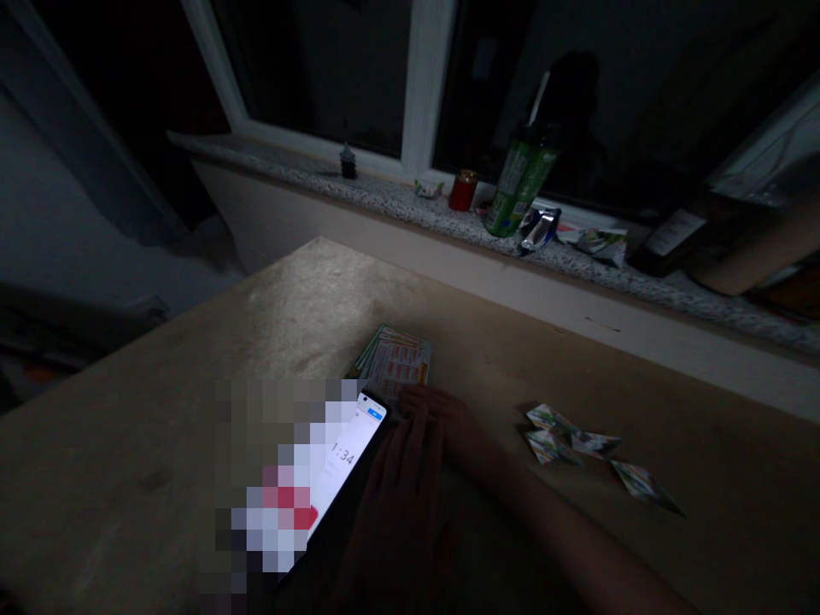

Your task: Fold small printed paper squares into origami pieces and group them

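Observation:
My left hand [403, 478] reaches up from the bottom of the view, its fingers stretched out low over the table and in deep shadow. My right hand [445, 414] comes in from the lower right, its fingers laid across by the left fingertips. Both look flat and open; anything beneath them is hidden. Just beyond my fingers lies a fanned stack of printed cards or leaflets [401, 359]. Left of my left hand a lit phone [352, 436] lies face up, showing 1:34; part of it is pixelated. Several small folded paper pieces [551, 418] lie to the right of my right forearm.
A wooden table [288, 316] stands against the wall under a dark window. On the speckled sill [384, 198] are a small dark tower-shaped figure [347, 161], a red jar [462, 190], a green can [520, 184], a shiny wrapper [541, 229] and a dark labelled bottle [672, 232].

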{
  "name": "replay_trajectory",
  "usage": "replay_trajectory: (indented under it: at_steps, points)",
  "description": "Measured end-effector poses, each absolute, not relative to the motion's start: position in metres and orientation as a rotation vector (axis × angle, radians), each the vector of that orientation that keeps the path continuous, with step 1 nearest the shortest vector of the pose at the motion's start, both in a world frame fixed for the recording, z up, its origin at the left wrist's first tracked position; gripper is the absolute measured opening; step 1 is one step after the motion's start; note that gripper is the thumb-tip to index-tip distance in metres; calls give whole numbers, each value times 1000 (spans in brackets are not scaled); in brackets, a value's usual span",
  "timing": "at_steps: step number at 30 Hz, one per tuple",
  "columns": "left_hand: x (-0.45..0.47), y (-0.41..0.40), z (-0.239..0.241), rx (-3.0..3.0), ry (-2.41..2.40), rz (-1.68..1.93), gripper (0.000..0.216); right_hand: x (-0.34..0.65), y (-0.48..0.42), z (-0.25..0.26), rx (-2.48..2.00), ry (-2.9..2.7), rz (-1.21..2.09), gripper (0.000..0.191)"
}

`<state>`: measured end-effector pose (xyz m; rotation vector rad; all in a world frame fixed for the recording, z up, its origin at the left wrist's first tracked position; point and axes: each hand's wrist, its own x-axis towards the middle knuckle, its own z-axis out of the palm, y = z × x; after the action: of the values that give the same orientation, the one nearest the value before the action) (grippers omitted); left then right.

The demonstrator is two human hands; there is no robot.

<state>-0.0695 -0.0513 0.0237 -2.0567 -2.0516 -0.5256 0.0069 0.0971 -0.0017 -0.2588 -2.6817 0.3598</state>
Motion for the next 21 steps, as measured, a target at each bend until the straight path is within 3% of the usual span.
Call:
replay_trajectory:
  at_steps: [7, 16, 21]
  points:
    - [-67, -51, 34, -2094, -2052, -587, 64, 24, 97, 16, -212, -2630, 130, 31]
    - [-68, -51, 43, -2253, -1749, -666, 44, 74, 72, 11, -203, -2541, 233, 26]
    - [-63, -53, 30, -2324, -1808, -567, 56, 100, 50, 7, -228, -2575, 327, 26]
